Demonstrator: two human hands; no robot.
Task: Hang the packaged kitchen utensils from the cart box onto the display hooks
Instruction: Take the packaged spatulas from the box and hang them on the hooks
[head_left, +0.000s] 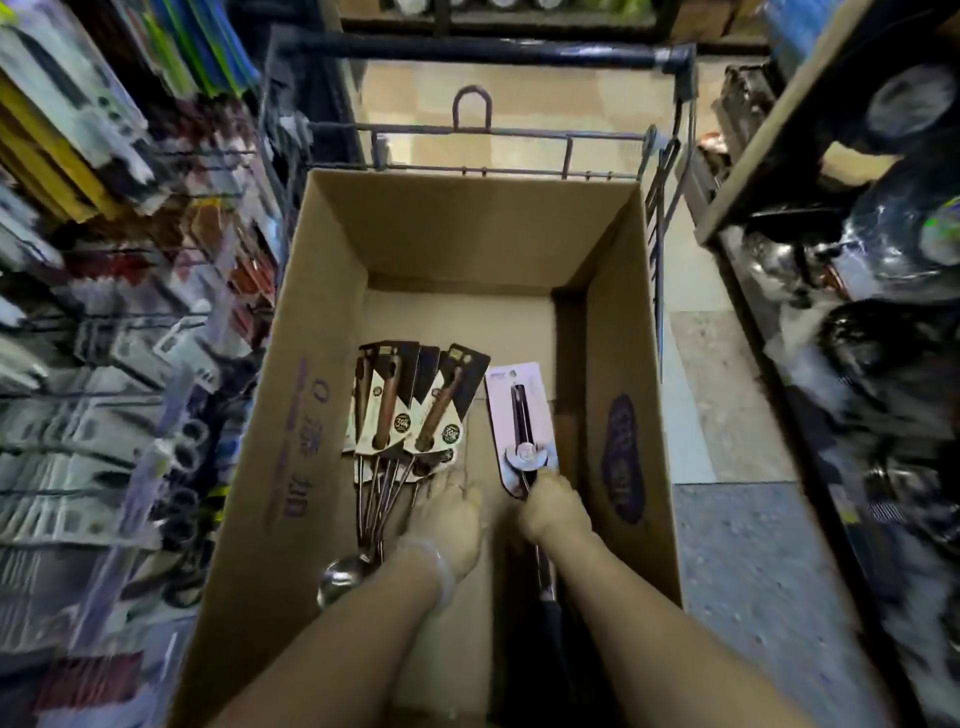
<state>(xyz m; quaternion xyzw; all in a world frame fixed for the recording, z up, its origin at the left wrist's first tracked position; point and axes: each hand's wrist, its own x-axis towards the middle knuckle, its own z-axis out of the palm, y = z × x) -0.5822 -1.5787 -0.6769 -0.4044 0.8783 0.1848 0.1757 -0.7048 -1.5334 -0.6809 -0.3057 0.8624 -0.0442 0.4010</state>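
Corrugated cardboard box (332, 291) (wire cart), right hand (553, 506) clasping carded utensil (522, 426), left hand (449, 514) slack beside ladles (400, 415).

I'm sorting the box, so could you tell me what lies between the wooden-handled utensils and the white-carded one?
Only bare cardboard box floor separates the wooden-handled utensils from the white-carded utensil, as the head view shows.

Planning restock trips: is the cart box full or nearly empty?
Nearly empty: the cardboard box shows bare floor, with only a few carded utensils lying near the hands.
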